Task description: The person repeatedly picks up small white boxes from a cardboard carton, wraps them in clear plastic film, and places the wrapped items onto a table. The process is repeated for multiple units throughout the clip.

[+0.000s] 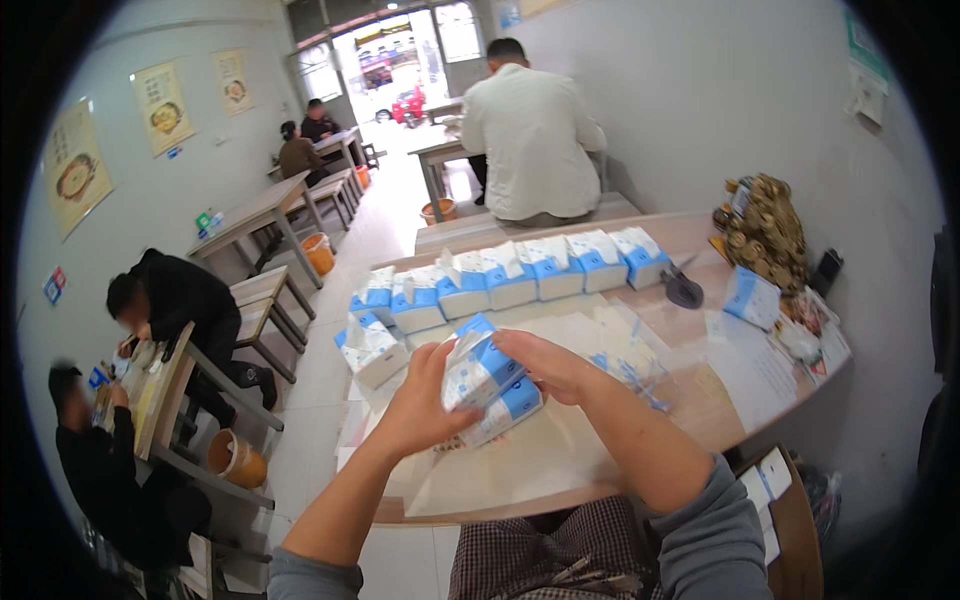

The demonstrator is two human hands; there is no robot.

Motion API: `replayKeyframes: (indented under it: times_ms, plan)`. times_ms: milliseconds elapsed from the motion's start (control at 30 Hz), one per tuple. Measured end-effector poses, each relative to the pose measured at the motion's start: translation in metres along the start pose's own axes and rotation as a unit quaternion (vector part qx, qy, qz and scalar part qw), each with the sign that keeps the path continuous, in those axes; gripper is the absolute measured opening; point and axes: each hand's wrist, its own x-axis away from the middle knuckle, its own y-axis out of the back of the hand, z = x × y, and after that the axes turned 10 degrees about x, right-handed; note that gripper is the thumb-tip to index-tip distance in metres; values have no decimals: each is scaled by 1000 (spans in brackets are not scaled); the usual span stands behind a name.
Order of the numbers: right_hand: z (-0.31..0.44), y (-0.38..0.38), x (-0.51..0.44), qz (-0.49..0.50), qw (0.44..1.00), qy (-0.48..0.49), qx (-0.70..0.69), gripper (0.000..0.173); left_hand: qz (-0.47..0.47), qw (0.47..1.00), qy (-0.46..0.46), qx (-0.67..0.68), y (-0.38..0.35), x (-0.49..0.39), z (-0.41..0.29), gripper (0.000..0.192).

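Note:
Between both palms I hold a soft tissue pack [480,367] in white and blue wrapping, tilted, with a tissue tuft at its upper side. My left hand [420,401] grips its left side, and my right hand [551,367] is against its upper right side. Beneath it, another tissue pack [510,416] lies on the table [427,506], partly covered by the held one. Several similar packs [559,274] with tufts standing out form a row along the far edge. One more pack [371,352] sits left of my left hand.
Dark-handled scissors [682,291] lie right of the row. Blue and white scraps [637,375] are strewn near my right forearm. A golden figurine [769,225] and a single tissue pack [752,296] stand farther right. An open cardboard box [806,532] is below. A person [532,142] sits just beyond the table.

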Motion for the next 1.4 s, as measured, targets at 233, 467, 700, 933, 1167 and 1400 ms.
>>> replayKeyframes:
  times_ms: [233, 467, 700, 933, 1167, 1400]
  plan:
    - [-5, -47, 35, -75, 910, 138, 385, 91, -170, 983, 4, 69, -57, 102, 24, 120]
    - [-14, -55, 152, -168, 925, 176, 291, 94, -189, 970, -148, 44, -94, 123, -17, 123]
    - [-41, 29, 359, -334, 818, 239, 402, 85, 0, 945, -315, 88, -222, 114, -146, 140]
    - [-132, 93, 416, -395, 781, 51, 481, 83, 226, 910, -346, 9, -324, 102, -172, 81]
    - [-212, 41, 374, -399, 681, 65, 611, 73, 245, 934, -261, 18, -336, 111, -136, 32]
    - [-234, 61, 410, -602, 602, 55, 522, 74, 251, 949, -85, 170, -327, 96, -134, 92]
